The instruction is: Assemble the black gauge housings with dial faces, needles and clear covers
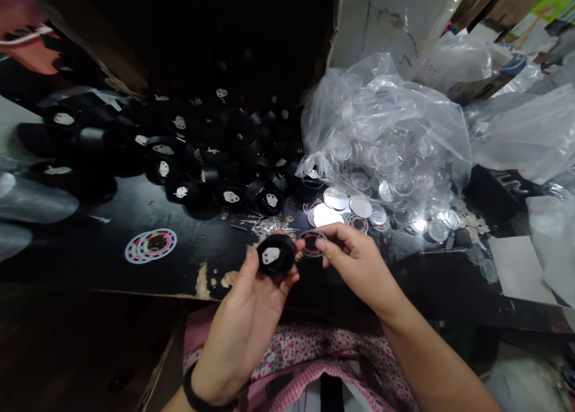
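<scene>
My left hand (247,316) is wrapped round a black round housing (282,262) with a small white piece (270,256) on its face. Just to its right, my right hand (359,263) pinches a thin printed dial disc (311,244) by its edge. The disc is dark with a coloured ring and sits close to the housing; whether they touch is hard to tell. Behind both hands lies a pile of small white pins (269,225). Two overlapping dial discs (155,245) lie flat on the black table (108,277) to the left.
Many similar black housings (230,195) crowd the back of the table. Clear round lenses fill a plastic bag (386,112) at the right. Shiny discs (360,206) lie before it. A white card (521,268) is at the far right, and the table's front edge is chipped.
</scene>
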The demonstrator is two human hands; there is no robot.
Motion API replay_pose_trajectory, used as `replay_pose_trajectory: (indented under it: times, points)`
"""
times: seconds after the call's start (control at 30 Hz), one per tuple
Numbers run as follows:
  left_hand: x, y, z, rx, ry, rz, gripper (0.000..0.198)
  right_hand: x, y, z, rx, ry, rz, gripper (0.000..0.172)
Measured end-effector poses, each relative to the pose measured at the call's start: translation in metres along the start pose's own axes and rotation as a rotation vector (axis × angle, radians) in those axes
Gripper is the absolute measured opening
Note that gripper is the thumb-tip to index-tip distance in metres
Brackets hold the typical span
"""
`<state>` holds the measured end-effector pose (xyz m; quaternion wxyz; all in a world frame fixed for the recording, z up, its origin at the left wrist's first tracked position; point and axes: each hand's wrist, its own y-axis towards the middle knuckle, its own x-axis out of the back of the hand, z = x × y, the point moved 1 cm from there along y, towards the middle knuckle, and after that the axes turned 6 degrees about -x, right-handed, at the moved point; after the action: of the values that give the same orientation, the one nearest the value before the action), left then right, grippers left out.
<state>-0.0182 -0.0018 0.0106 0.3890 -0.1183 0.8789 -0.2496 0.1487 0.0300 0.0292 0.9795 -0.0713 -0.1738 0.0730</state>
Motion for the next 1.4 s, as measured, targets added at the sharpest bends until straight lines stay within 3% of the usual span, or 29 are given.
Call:
replay_pose_trajectory:
  times: [0.1,0.27,0.47,0.63,0.9,1.4]
  points:
    - [-0.002,0.002,0.002,-0.107,0.076,0.008,0.030,0.002,-0.005,0.004,0.036,-0.020,-0.063,0.021]
    - [-0.003,-0.005,0.013,-0.089,0.164,0.087,0.031,-0.006,-0.009,0.016,0.208,-0.104,-0.034,0.030]
    - [0.007,-0.007,0.019,-0.110,0.311,0.137,0.035,-0.012,-0.010,0.016,0.048,-0.062,-0.019,0.013]
    - [0.013,-0.003,0.017,-0.137,0.374,0.181,0.034,-0.004,-0.013,0.014,0.138,-0.061,-0.002,0.015]
    - [0.014,-0.004,0.016,-0.106,0.461,0.274,0.035,-0.003,-0.013,0.013,0.050,-0.092,0.017,0.004]
    - [0.012,-0.006,0.021,-0.024,0.326,0.274,0.026,-0.006,-0.015,0.008,-0.073,0.031,0.017,0.004]
